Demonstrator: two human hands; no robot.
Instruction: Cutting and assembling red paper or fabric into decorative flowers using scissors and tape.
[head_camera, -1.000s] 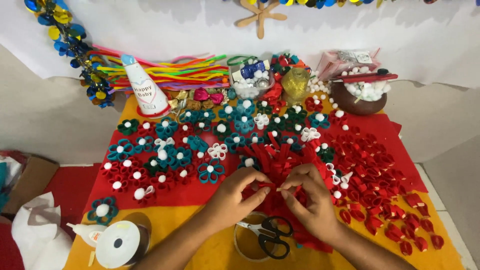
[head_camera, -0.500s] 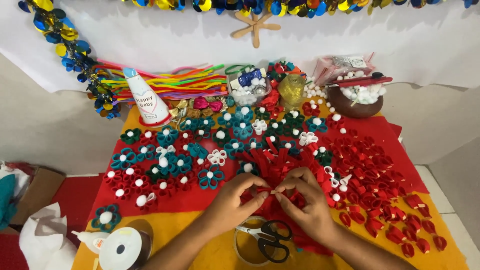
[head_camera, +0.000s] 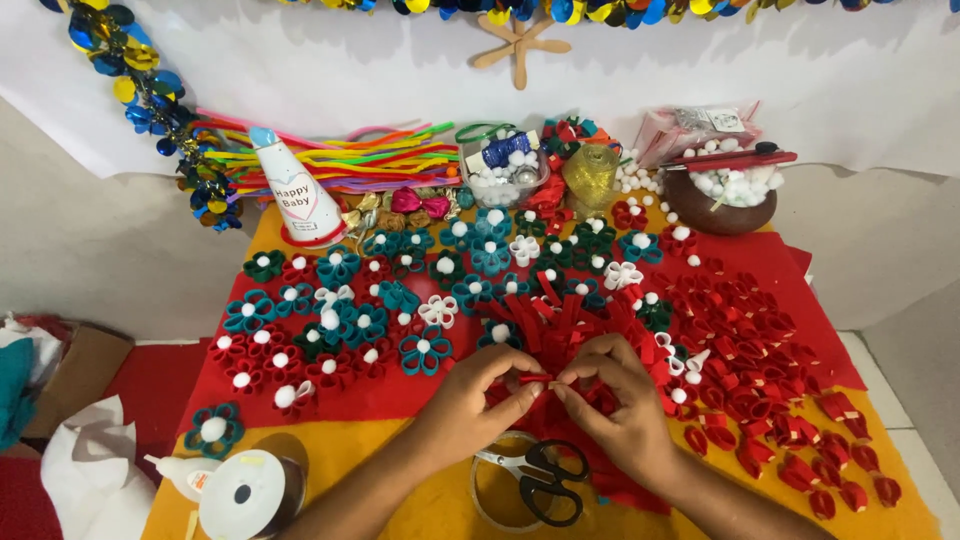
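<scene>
Both hands work at the centre of the table. The left hand (head_camera: 470, 400) and the right hand (head_camera: 615, 400) meet fingertip to fingertip, each pinching one end of a short red strip (head_camera: 534, 378) held just above a heap of cut red strips (head_camera: 560, 320). The fingers of both hands are closed on the strip; the remaining fingers curl loosely.

Judged step: the strip is being folded or pinched into a loop, like the finished red loops (head_camera: 770, 340) spread to the right. The next move calls for a steady pinch while the ends are brought together.

Surroundings: scissors (head_camera: 540, 480) lie just below the hands, over a round lid. Flowers (head_camera: 340, 320) with white centres cover the left of the red cloth (head_camera: 400, 395). A ribbon spool (head_camera: 245, 495) and glue bottle (head_camera: 180, 478) sit at lower left. A party hat (head_camera: 295, 195), pipe cleaners (head_camera: 360, 160) and a brown bowl (head_camera: 720, 205) stand at the back.

Obstruction: the strip heap crowds the work; the scissors lie close to the wrists.
</scene>
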